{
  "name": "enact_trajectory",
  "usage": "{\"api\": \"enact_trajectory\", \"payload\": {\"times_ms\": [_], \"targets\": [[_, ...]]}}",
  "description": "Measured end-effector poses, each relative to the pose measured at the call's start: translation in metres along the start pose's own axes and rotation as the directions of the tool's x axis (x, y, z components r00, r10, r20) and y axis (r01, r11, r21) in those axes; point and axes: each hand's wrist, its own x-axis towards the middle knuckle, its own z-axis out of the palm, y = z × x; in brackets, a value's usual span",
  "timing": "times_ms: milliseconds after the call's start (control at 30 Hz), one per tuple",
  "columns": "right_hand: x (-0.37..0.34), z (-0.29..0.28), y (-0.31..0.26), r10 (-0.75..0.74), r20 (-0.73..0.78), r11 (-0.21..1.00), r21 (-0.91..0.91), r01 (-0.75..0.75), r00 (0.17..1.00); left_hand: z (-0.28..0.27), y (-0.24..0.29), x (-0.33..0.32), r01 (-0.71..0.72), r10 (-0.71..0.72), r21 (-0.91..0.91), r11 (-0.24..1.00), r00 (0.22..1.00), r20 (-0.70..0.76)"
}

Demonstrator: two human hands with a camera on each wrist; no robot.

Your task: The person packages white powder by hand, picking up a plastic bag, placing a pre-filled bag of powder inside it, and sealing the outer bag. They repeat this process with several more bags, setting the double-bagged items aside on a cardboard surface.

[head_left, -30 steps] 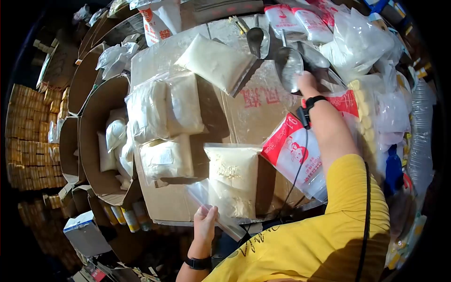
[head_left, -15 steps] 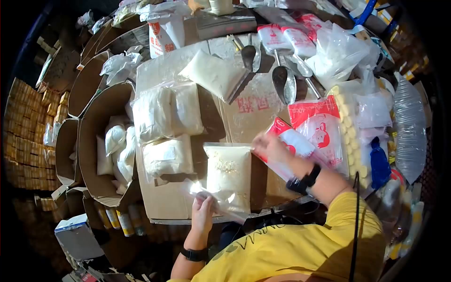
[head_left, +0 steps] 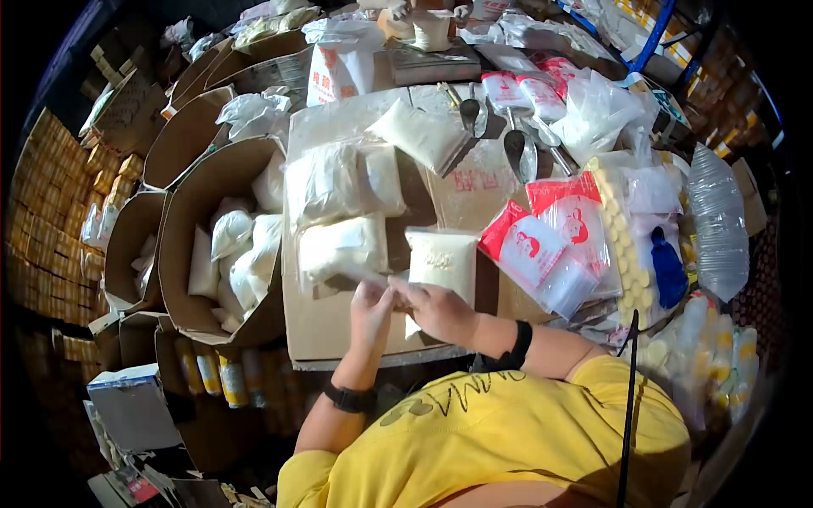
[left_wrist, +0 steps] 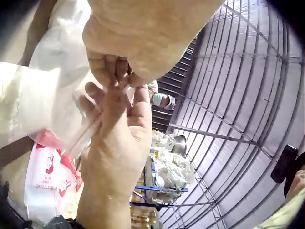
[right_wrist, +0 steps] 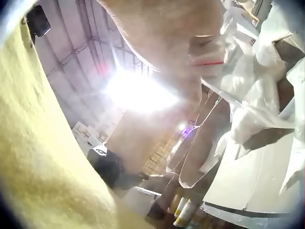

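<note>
Over the near side of the cardboard-covered table, my left hand (head_left: 370, 320) and right hand (head_left: 442, 315) meet at the fingertips. Between them they pinch the edge of a clear plastic bag (left_wrist: 57, 90), whose film spreads across the left wrist view. Just beyond the right hand lies a clear bag filled with pale powder (head_left: 445, 256); the hands cover its lower part. More filled bags (head_left: 343, 245) lie to the left, and another filled bag (head_left: 421, 135) lies farther back.
Red-and-white printed bags (head_left: 529, 245) lie on the right, beside a row of pale yellow pieces (head_left: 622, 245). Metal scoops (head_left: 515, 146) rest toward the back. Open cardboard boxes (head_left: 182, 220) holding white bags stand along the left edge. Another person's hands show at the far side.
My right hand has come from the scoops, across the printed bags, to meet the left hand at the clear bag. The left hand has risen slightly with that bag.
</note>
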Motion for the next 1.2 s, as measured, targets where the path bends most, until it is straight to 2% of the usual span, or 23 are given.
{"api": "enact_trajectory", "payload": {"times_ms": [67, 100, 133, 200, 233, 267, 333, 433, 467, 500, 600, 733, 900, 1000, 1100, 1200], "targets": [[0.002, 0.008, -0.011, 0.114, 0.038, 0.992, 0.054, -0.116, 0.993, -0.009, 0.007, -0.004, 0.014, 0.004, -0.181, 0.983, 0.995, 0.095], [0.005, 0.009, -0.02, 0.181, 0.03, 0.965, 0.187, -0.183, 0.983, -0.014, 0.012, -0.008, 0.022, -0.006, -0.154, 0.988, 0.995, 0.1], [0.007, 0.013, -0.023, 0.283, 0.11, 0.905, 0.297, -0.303, 0.953, -0.016, 0.017, -0.011, 0.005, 0.006, -0.133, 0.991, 0.997, 0.08], [0.007, 0.023, -0.028, 0.333, 0.12, 0.871, 0.342, -0.354, 0.935, -0.029, 0.019, -0.014, -0.078, 0.079, -0.017, 0.997, 0.994, 0.078], [0.01, 0.02, -0.045, 0.183, -0.025, 0.923, 0.348, -0.163, 0.983, -0.031, 0.023, -0.015, -0.089, 0.094, -0.056, 0.994, 0.992, 0.082], [0.008, 0.024, -0.05, 0.175, -0.007, 0.935, 0.316, -0.164, 0.985, -0.037, 0.024, -0.015, -0.107, 0.108, -0.011, 0.994, 0.989, 0.102], [0.008, 0.028, -0.055, 0.149, 0.015, 0.959, 0.243, -0.148, 0.989, -0.039, 0.029, -0.021, -0.022, 0.043, -0.166, 0.986, 0.991, 0.123], [0.009, 0.033, -0.058, 0.283, 0.101, 0.881, 0.366, -0.3, 0.954, -0.04, 0.038, -0.033, 0.072, -0.013, -0.322, 0.944, 0.983, 0.182], [0.009, 0.034, -0.06, 0.335, 0.135, 0.837, 0.412, -0.36, 0.933, -0.044, 0.035, -0.033, 0.054, 0.004, -0.292, 0.955, 0.981, 0.196], [0.006, 0.04, -0.056, 0.325, 0.135, 0.806, 0.478, -0.349, 0.936, -0.048, 0.03, -0.032, 0.036, 0.02, -0.263, 0.964, 0.978, 0.208], [0.001, 0.046, -0.056, 0.253, 0.085, 0.882, 0.39, -0.265, 0.964, -0.056, 0.024, -0.031, 0.024, 0.025, -0.205, 0.978, 0.973, 0.23], [0.001, 0.029, -0.074, 0.256, 0.156, 0.879, 0.374, -0.297, 0.954, -0.05, 0.03, -0.037, 0.028, 0.006, -0.156, 0.987, 0.977, 0.214], [-0.007, 0.011, -0.07, 0.217, 0.122, 0.886, 0.393, -0.248, 0.969, -0.03, 0.037, -0.041, 0.016, -0.004, -0.063, 0.998, 0.983, 0.186], [-0.012, -0.006, -0.06, 0.251, 0.158, 0.854, 0.429, -0.295, 0.955, -0.01, 0.039, -0.045, -0.01, 0.014, -0.022, 1.0, 0.978, 0.208], [-0.02, -0.036, -0.058, 0.236, 0.193, 0.88, 0.373, -0.294, 0.952, 0.013, 0.038, -0.049, 0.076, -0.066, -0.035, 0.997, 0.973, 0.22], [-0.034, -0.046, -0.039, 0.196, 0.131, 0.945, 0.241, -0.223, 0.972, 0.032, 0.024, -0.054, 0.07, -0.063, -0.029, 0.997, 0.975, 0.214]]}}
